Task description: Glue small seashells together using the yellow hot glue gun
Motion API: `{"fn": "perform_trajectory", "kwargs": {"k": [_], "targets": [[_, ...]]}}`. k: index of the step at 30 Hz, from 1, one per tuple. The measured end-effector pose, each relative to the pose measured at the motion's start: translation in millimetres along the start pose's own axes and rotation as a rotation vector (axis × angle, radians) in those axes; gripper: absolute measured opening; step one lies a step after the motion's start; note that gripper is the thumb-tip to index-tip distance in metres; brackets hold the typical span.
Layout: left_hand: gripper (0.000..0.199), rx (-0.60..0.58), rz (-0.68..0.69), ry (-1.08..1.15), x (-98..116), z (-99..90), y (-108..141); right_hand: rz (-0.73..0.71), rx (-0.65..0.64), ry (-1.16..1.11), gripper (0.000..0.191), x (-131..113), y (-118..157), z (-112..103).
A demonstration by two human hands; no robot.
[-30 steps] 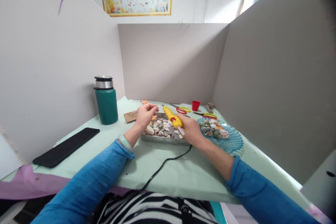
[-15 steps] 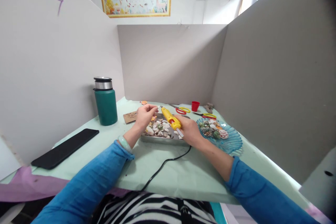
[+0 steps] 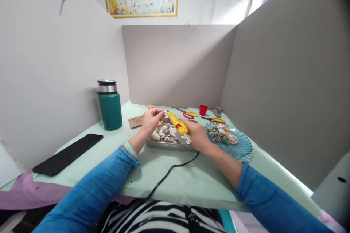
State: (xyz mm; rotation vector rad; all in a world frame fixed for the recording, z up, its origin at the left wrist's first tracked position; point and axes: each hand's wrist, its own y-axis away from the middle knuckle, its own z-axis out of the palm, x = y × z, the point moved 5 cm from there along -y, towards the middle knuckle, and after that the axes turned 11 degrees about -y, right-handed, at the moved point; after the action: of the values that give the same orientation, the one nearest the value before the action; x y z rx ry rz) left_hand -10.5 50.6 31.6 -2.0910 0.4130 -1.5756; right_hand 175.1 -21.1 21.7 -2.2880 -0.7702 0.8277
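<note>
Grey panels (image 3: 177, 65) boxed in the green-covered counter (image 3: 218, 185), and the right hand (image 3: 197, 134) had its fingers wrapped around the yellow glue gun (image 3: 177, 122), tip just beside the left hand (image 3: 150, 119), whose fingers pinched a small pale piece (image 3: 165, 111) near the tray (image 3: 169, 146)! Anything stuck on yet? Too small to tell. Plenty looked left: shells (image 3: 167, 131) lay loose in the tray, others heaped on the blue plate (image 3: 244, 147).

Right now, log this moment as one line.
left hand: pinching tiny item; right hand: holding yellow hot-glue gun; beneath: seashells in metal tray
</note>
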Motion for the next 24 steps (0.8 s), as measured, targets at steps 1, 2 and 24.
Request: {"fn": "perform_trajectory", "kwargs": {"k": [1, 2, 24], "targets": [[0.026, 0.004, -0.002, 0.003, 0.1, -0.2, -0.2, 0.000, 0.000, 0.001, 0.035, 0.0, 0.1, 0.1], [0.026, 0.008, -0.007, 0.009, 0.3, -0.4, -0.4, 0.000, 0.000, -0.001, 0.035, -0.2, 0.2, 0.0], [0.024, 0.015, -0.017, -0.003, 6.4, -1.9, 1.8, 0.031, 0.048, 0.031, 0.034, -0.8, 0.5, -4.3]]}}
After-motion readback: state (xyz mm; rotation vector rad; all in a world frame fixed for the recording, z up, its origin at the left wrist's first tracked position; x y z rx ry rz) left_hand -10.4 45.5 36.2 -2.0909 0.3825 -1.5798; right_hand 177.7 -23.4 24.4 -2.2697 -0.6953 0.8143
